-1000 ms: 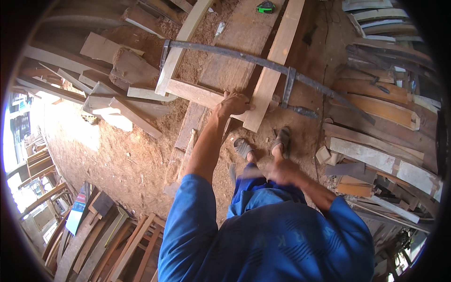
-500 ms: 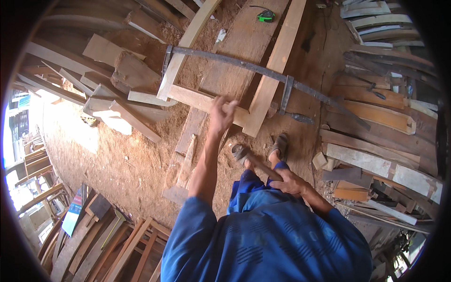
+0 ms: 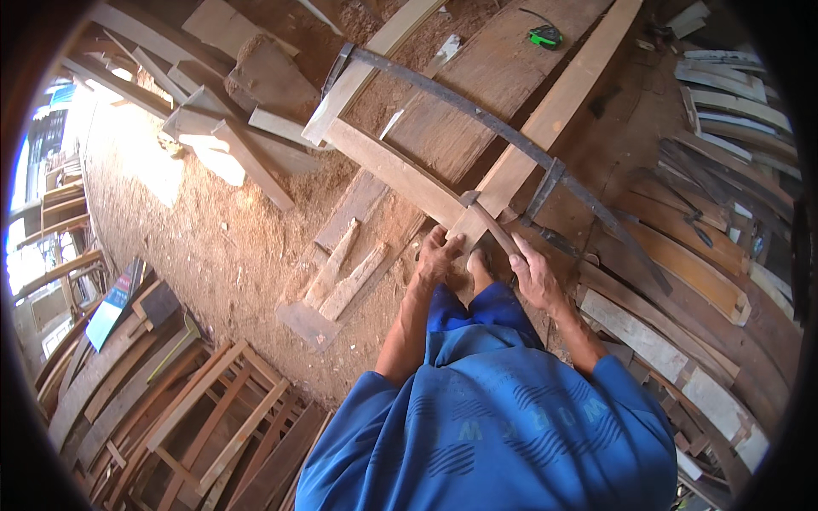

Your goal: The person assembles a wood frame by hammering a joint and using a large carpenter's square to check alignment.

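A hammer (image 3: 492, 223) is in my right hand (image 3: 537, 274), which is closed round its wooden handle. The hammer's head rests at or just above the corner joint of a wooden frame (image 3: 400, 175). My left hand (image 3: 438, 255) is at the end of the frame's right-hand piece, its fingers bent against the wood. Whether a small piece is between those fingers is hidden. Across the frame's two long sides stretches a dark metal bar clamp (image 3: 452, 100), its jaws outside them. Its screw handle (image 3: 558, 241) lies beyond the right side.
Under the frame is a thick plank (image 3: 456, 128) with a green tape measure (image 3: 545, 36) on it. Offcuts (image 3: 328, 277) lie on the sawdust-strewn floor by my left arm. Stacked boards (image 3: 682, 264) line the right; slatted frames (image 3: 213, 417) stand at lower left.
My left hand has gone from the short crosspiece to the corner's end. My right hand has raised the hammer from beside my legs to that corner. The view has shifted.
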`<state>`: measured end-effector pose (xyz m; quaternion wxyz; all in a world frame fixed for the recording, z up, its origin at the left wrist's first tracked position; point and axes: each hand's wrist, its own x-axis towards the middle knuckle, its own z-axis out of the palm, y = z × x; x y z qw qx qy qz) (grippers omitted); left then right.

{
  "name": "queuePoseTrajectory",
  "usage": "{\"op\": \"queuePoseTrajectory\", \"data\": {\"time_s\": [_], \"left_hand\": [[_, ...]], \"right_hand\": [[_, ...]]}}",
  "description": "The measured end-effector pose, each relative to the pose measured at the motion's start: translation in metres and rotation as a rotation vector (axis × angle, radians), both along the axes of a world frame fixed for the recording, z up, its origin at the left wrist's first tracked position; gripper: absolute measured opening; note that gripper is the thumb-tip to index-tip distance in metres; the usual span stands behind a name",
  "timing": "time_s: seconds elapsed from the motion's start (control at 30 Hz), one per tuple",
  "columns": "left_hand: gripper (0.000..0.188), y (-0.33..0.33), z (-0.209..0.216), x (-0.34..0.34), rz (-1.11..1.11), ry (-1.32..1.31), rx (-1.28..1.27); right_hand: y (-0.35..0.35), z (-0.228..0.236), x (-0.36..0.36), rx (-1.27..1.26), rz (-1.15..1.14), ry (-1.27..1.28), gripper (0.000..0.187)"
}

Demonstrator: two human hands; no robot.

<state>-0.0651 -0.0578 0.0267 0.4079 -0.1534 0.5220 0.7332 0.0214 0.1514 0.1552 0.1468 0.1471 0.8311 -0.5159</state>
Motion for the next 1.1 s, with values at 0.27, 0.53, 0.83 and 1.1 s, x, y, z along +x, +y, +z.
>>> {"op": "queuePoseTrajectory", "data": {"time_s": [0.27,0.53,0.83,1.1], "left_hand": [[0.039,0.006,-0.02,0.015,0.178,0.123,0.051],[0.038,0.013,-0.019,0.013,0.205,0.179,-0.027],[0.025,0.024,0.003,0.002,0.159,0.17,-0.277],[0.04,0.005,-0.056,0.005,0.024,0.28,-0.32]], "right_hand": [[0.013,-0.024,-0.034,-0.011,0.251,0.187,0.042],[0.023,-0.026,-0.05,0.094,0.301,0.204,0.039],[0.026,0.01,-0.023,-0.066,0.216,-0.311,0.053],[0.021,0.003,-0.028,0.041,0.157,-0.232,0.064]]}}
